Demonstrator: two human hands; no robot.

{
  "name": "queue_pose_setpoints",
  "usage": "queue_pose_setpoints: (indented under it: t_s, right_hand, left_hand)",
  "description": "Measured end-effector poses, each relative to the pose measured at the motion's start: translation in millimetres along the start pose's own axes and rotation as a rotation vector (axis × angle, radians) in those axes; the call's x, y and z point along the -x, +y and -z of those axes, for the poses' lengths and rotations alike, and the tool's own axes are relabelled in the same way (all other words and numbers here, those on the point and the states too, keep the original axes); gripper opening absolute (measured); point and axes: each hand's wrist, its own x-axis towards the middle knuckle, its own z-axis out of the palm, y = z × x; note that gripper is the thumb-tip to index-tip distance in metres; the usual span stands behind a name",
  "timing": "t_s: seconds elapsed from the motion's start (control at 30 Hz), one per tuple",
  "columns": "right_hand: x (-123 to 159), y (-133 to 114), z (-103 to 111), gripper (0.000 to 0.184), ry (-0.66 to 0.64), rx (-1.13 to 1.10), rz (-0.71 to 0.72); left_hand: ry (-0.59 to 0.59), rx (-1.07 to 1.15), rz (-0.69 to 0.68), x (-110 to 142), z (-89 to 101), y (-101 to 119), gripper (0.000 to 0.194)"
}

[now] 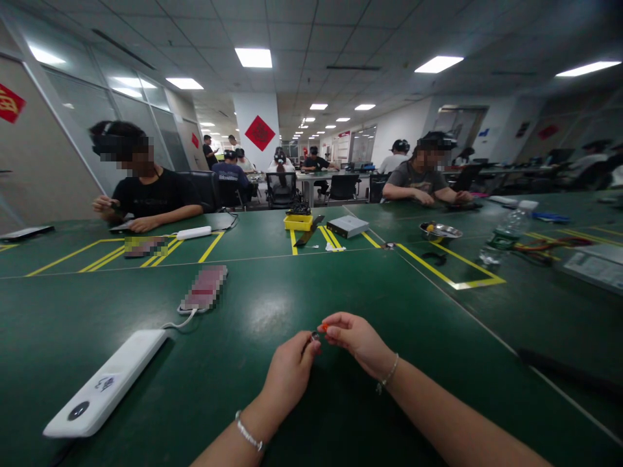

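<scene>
Near the middle of the green table, my left hand [291, 363] is closed in a pinch on a small dark, shiny round piece [315, 336]; its kind is too small to make out. Just to the right, my right hand [359, 342] pinches a small orange piece [326, 328] between thumb and fingertips. The two pieces are held close together above the tabletop, and I cannot tell whether they touch. Fingers cover part of both. Each wrist wears a bracelet.
A white power bank [109, 383] lies at left, cabled to a phone [204, 288]. Farther back are a yellow bin [298, 223], a grey metal box [347, 225], a metal bowl [440, 231] and a plastic bottle [511, 227]. Two people sit across the table.
</scene>
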Motion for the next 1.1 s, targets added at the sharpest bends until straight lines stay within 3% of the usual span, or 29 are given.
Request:
queue_pose_setpoints:
  t_s: [0.33,0.53,0.87,1.1]
  right_hand:
    - [-0.1,5.8,-9.4,0.027,0.054,0.207,0.116]
    - [3.3,3.5,-10.5,0.030,-0.015,0.337,0.152]
    - [2.6,10.7,-13.2,0.039,-0.021,0.254,0.132]
    - [7.5,11.3,-15.3,0.032,-0.047,0.368,0.228]
  left_hand:
    - [-0.029,-0.201,0.008,0.7,0.2,3.7,0.024]
    - [0.003,-0.380,0.009,3.2,-1.0,3.7,0.026]
    - [0.069,-0.461,0.057,5.2,0.2,6.5,0.026]
    - [0.069,-0.519,0.020,4.9,-0.1,0.7,0.027]
